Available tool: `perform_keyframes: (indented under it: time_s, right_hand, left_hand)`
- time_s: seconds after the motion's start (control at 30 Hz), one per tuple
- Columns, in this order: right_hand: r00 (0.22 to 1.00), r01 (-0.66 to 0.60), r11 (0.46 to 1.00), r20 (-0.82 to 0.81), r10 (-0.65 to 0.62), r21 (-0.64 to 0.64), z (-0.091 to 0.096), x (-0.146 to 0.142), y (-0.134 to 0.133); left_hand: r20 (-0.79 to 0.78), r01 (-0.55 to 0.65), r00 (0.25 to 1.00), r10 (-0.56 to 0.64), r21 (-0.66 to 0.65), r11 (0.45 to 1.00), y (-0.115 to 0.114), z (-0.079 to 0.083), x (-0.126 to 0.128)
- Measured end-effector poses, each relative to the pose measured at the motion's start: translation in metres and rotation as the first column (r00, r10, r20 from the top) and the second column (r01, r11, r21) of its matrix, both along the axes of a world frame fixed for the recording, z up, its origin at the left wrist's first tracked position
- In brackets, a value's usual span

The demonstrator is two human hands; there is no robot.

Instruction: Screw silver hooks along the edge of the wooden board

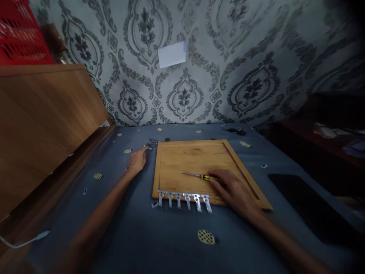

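Here, head view, we list: one wooden board [191, 158], lying on blue cloth [142, 232]; six metal clips [178, 198], in a row along its near edge; one screwdriver [189, 174], tip leftward, above the board's middle, its handle clasped in our right hand [229, 186]; our left hand [138, 160], forefinger extended to small metal parts [153, 140] beside the far-left corner, whether pinching any we cannot tell.

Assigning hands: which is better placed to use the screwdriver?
Right hand, likely: it holds the screwdriver over the wooden panel; left hand is off the panel, near small metal parts.
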State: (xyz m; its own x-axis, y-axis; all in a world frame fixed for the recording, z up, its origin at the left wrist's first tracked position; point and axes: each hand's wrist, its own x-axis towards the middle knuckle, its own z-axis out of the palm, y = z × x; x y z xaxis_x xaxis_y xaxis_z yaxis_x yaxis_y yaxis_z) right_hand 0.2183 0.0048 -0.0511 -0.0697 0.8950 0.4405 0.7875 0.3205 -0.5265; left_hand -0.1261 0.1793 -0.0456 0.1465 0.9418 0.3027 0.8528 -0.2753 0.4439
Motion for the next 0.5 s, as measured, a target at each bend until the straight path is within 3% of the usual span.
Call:
perform_keyframes:
  time_s: [0.33,0.5]
  right_hand:
    - [0.999,0.010,1.000,0.053,-0.009,-0.010,0.001,0.002,0.000]
    - [0.997,0.000,1.000,0.073,0.000,0.003,0.000,0.003,0.001]
  left_hand:
    - [0.286,0.012,0.958,-0.022,0.038,0.999,0.001,-0.022,-0.023]
    - [0.324,0.023,0.945,-0.045,0.073,0.997,0.004,-0.023,-0.025]
